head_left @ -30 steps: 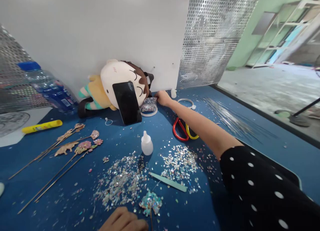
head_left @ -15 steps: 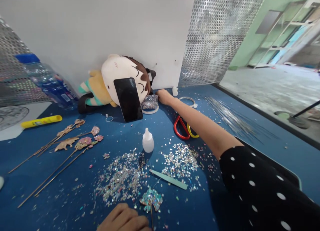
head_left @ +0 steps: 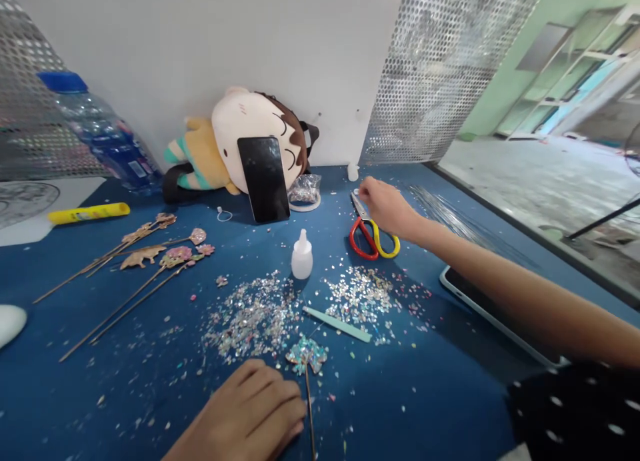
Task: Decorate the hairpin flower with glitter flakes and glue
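Observation:
My left hand (head_left: pixel 250 404) rests on the blue table with its fingers curled together; whatever they may hold is hidden. Just right of it lies a stick ornament (head_left: pixel 307 356) with a glittery, leaf-shaped head on a thin metal stem. My right hand (head_left: pixel 387 206) is closed in a pinch above the far end of the scissors (head_left: pixel 365 238), which have one red and one yellow handle. What its fingertips hold, if anything, I cannot make out. Pale green tweezers (head_left: pixel 337 324) and a small white squeeze bottle (head_left: pixel 302 258) are between the hands, among loose iridescent flakes (head_left: pixel 255 314).
A phone (head_left: pixel 263 180) leans on a plush doll (head_left: pixel 255 128). Behind lies a clear bag of glitter (head_left: pixel 305 189). Several metal stick ornaments (head_left: pixel 145 254), a yellow tube (head_left: pixel 90 213) and a bottle (head_left: pixel 103 134) are left. Thin wires (head_left: pixel 445 214) and a dark tablet-like device (head_left: pixel 490 308) are right.
My right hand has drawn back from beside the glitter bag, moving right to above the scissors. The view has shifted, and more of my left hand shows.

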Tool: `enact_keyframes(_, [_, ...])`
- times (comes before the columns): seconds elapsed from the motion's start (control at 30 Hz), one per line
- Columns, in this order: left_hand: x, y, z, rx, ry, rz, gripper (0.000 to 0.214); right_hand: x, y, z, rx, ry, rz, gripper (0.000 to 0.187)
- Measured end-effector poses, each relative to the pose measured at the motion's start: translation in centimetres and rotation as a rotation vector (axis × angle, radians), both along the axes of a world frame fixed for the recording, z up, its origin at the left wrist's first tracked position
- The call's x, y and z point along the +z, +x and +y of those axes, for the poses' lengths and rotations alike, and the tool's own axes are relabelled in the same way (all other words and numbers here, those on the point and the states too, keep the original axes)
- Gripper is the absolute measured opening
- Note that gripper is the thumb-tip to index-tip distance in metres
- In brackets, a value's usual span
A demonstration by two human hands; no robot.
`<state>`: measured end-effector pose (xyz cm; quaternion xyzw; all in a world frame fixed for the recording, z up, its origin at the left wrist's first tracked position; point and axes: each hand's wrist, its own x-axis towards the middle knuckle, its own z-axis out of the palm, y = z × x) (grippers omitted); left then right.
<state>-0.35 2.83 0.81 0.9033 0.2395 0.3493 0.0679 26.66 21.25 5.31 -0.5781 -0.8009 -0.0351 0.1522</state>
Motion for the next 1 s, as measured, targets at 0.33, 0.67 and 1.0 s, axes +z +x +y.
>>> enact_keyframes(0.33, [-0.6,-1.2,-0.7,-0.112,-0.133,0.067,0.024,-2.2,-4.7,-17.4,0.312,-0.240,0.240,0.014])
enact_keyframes(0.67, [-0.5,-1.4,-0.8,-0.113,-0.123,0.125,0.020,-4.1,-7.8,-18.7,0.408,-0.289,0.198,0.021])
enact_keyframes(1.0, [-0.4,-1.6,-0.7,-0.118,-0.112,0.152,0.025,-4.4,-8.1,-18.6,0.453,-0.242,0.148,0.025])
